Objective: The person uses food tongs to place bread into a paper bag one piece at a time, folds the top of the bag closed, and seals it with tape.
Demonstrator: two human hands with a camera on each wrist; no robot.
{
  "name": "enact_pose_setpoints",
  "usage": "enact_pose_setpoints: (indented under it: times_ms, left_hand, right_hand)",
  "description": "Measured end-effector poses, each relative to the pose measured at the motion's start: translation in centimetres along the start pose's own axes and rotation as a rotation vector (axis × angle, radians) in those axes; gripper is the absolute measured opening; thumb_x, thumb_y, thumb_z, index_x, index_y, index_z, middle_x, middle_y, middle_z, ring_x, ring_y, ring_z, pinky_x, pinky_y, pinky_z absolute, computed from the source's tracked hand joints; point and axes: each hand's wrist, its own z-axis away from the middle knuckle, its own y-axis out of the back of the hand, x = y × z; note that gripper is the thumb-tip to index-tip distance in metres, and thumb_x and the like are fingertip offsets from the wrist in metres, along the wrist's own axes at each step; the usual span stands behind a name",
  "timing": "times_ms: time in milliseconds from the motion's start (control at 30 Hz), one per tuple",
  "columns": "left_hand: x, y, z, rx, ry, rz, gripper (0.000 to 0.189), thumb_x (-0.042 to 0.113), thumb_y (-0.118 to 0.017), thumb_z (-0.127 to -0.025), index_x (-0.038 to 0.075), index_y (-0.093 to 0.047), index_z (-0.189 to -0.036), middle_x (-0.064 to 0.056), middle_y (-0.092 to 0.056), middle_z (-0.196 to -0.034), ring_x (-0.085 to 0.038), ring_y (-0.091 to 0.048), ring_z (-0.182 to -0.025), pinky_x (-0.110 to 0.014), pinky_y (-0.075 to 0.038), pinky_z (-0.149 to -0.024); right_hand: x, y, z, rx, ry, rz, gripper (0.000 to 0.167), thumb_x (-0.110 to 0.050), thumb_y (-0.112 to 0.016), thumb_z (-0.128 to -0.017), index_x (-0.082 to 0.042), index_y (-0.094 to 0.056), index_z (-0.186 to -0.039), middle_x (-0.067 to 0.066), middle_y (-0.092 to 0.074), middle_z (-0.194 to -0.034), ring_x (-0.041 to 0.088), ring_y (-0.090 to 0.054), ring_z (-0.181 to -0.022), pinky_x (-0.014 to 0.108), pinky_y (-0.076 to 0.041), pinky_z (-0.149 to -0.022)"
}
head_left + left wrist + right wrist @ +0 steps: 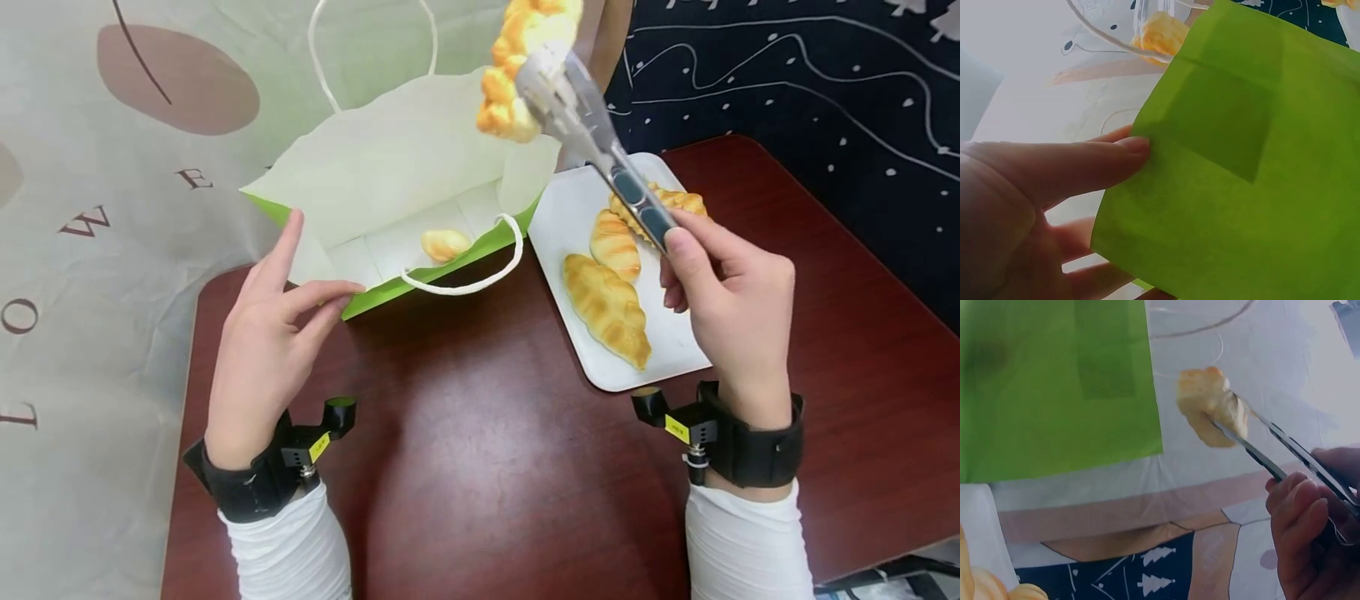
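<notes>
The left hand point(266, 333) pinches the near left rim of a green paper bag point(386, 302) between thumb and finger. White inside and standing open at the top, the bag holds a small golden bread roll point(445, 245). Its green side point(1229, 125) fills much of the left wrist view. In the right hand point(738, 308) is a pair of metal tongs point(637, 196), held by the handles. A lumpy golden bread point(504, 100) is clamped in the tongs' ends, raised at the bag's far right side; the right wrist view also shows this bread point(1200, 394) between the tips.
Right of the bag, a white tray point(547, 242) carries a long pastry point(606, 308), a striped roll point(615, 242) and another pastry point(678, 200). White cord handles point(480, 287) stick out from the bag. A patterned cloth point(787, 75) stands behind the brown table point(465, 467).
</notes>
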Motion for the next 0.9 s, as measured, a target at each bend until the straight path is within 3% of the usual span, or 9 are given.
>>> enact_pose_setpoints:
  times_ms: [267,500,633,900]
  left_hand:
    - [0.0,0.2,0.0,-0.031,-0.044,0.008,0.015,0.006,-0.069,-0.077,0.017,-0.074,-0.086,0.005,-0.024,-0.145,-0.026,-0.038,-0.119,-0.038,-0.033,-0.082]
    - [-0.1,0.3,0.2,-0.047,-0.023,-0.003,0.014,0.007,-0.069,-0.077,0.017,-0.074,-0.086,0.008,-0.022,-0.145,-0.025,-0.037,-0.12,-0.039,-0.032,-0.083]
    - [-0.1,0.1,0.2,-0.024,-0.008,-0.002,0.015,0.007,-0.068,-0.078,0.018,-0.074,-0.087,0.009,-0.024,-0.144,-0.022,-0.036,-0.122,-0.037,-0.033,-0.08]
    - [0.0,-0.3,0.0,0.044,0.001,-0.006,0.014,0.007,-0.068,-0.078,0.016,-0.074,-0.087,0.007,-0.028,-0.143,-0.019,-0.034,-0.124,-0.038,-0.035,-0.077]
  right_hand:
    - [0.5,-1.2,0.5,-0.134,0.172,0.201,0.024,-0.016,-0.065,-0.082,-0.014,-0.068,-0.106,-0.003,-0.052,-0.055,0.0,-0.043,-0.047,0.015,-0.033,-0.046]
    - [0.4,-2.4,1.0,-0.209,0.244,0.329,0.028,-0.021,-0.065,-0.082,-0.01,-0.067,-0.108,-0.001,-0.057,-0.058,0.006,-0.04,-0.045,0.019,-0.027,-0.043]
    - [0.4,-2.8,1.1,-0.235,0.277,0.383,0.028,-0.024,-0.063,-0.083,-0.01,-0.067,-0.107,0.001,-0.06,-0.063,0.01,-0.035,-0.045,0.024,-0.024,-0.043]
    - [0.5,-3.7,1.2,-0.269,0.318,0.419,0.026,-0.025,-0.063,-0.083,-0.012,-0.068,-0.105,0.003,-0.065,-0.068,0.015,-0.046,-0.048,0.03,-0.029,-0.044]
